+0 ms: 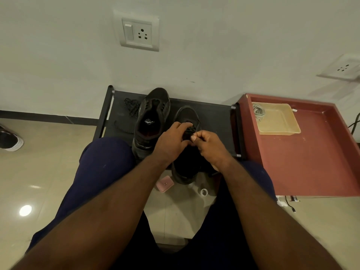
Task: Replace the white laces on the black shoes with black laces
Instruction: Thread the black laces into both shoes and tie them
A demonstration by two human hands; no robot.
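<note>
We record two black low-top fabric shoes standing on a black fabric-topped, metal-framed rack (214,121) set against the wall. The nearer black shoe (188,114) points its toe at the wall, and its heel reaches past the rack's front edge toward the person's knees; the left hand (171,141) lies over this shoe's throat, fingers curled round a bunched black lace (190,131); the right hand (210,147) pinches the same lace between thumb and forefinger, just beside the left fingertips; whether the two hands touch, we cannot tell. The second black shoe (152,117) stands just to the left, its open mouth showing an insole with a white logo; a loose black lace (131,108) lies on the rack beside it. The white laces (258,112) lie coiled in a shallow beige plastic tray (278,132), which sits on a red rimmed table (311,162) right of the rack. On the pale tiled floor (48,172), between the knees, lie a small pink case (164,184) and a small roll of clear tape (204,191).
</note>
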